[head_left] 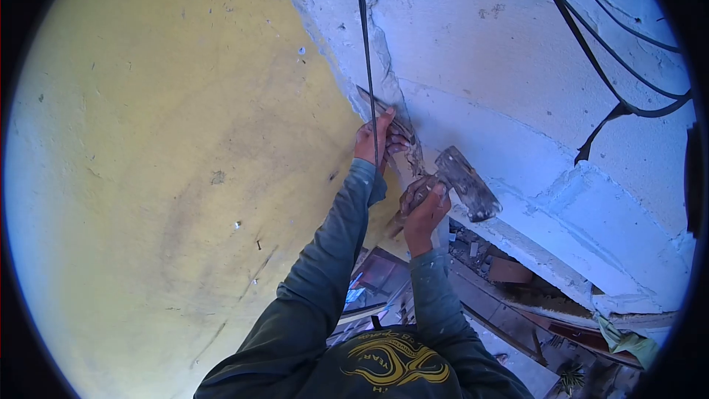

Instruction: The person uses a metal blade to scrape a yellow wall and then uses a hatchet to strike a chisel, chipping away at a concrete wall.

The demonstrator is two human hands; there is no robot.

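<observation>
My left hand point(371, 140) is raised against the wall corner and grips a flat putty knife point(377, 106) pressed to the edge where the yellow wall point(170, 162) meets the white plastered wall point(502, 52). My right hand point(425, 210) is just below and to the right, closed on the handle of a wider scraper point(467, 183) whose dirty blade lies against the white plaster. A thin black cable point(365, 37) hangs down in front of my left hand.
Black cables point(613, 74) loop across the white wall at upper right. Below lie rubble, a brick point(509, 270), boards and a green cloth point(628, 340) on the floor. My dark sleeves and printed shirt point(395, 362) fill the lower middle.
</observation>
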